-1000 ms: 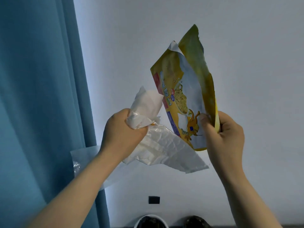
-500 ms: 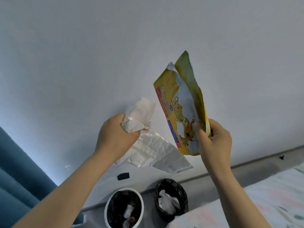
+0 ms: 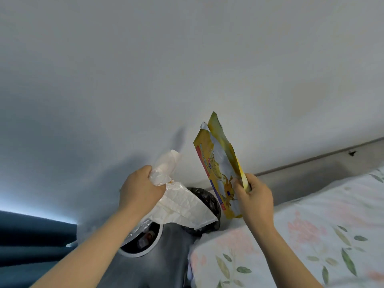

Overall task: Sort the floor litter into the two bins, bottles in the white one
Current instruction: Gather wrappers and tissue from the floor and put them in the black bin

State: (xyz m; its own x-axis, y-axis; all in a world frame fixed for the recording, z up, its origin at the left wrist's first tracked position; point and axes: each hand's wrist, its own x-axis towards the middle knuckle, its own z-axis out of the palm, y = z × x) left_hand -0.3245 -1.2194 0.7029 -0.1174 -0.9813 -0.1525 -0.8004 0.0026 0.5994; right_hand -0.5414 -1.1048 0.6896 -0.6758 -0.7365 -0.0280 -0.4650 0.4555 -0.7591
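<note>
Left grip [image 3: 141, 190]: fingers curled tight round the bunched middle of a crumpled white plastic wrapper [image 3: 180, 204]. One end sticks up above the fist and the wider end hangs down to the right.
Right grip [image 3: 254, 198]: thumb and fingers pinch the lower right edge of a yellow snack packet [image 3: 216, 161], held upright with its torn top upward and its printed face toward the left.
Litter position: both pieces are in the air, apart from each other, above the bins.
White bin [image 3: 145, 253]: on the grey floor [image 3: 166, 267] under the left forearm, dark inside, holding small items too blurred to name.
Black bin [image 3: 207, 198]: just beside the white one on its right, near the wall [image 3: 187, 69], partly hidden by the wrapper.
Bed [image 3: 311, 235]: floral sheet, lower right.
Curtain [image 3: 31, 246]: blue, lower left.
</note>
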